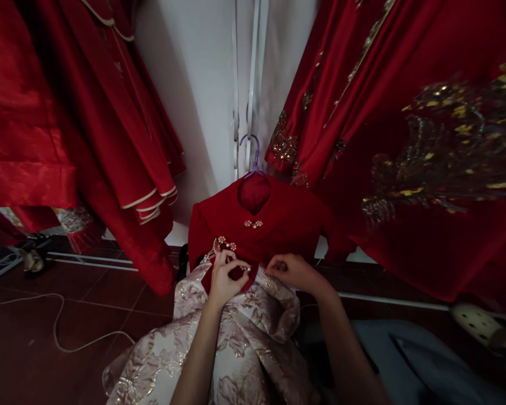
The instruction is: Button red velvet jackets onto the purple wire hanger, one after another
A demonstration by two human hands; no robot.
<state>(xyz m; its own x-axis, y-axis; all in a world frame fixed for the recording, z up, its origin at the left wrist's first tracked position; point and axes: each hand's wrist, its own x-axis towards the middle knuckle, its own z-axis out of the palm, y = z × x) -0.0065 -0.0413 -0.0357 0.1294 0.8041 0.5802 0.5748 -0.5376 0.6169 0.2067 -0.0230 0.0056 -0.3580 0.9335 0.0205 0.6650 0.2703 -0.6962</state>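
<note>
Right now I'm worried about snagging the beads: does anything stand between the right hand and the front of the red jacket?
Nothing visible does. The right hand is close by the red jacket; the left hand is off to its side, and patterned fabric bunches below.

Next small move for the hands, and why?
I'd probably bring the right hand toward the small beads low on the red jacket. The left hand's thumb and fingertip are right by them, while the right hand is off to the side, by the pale patterned cloth.
</note>
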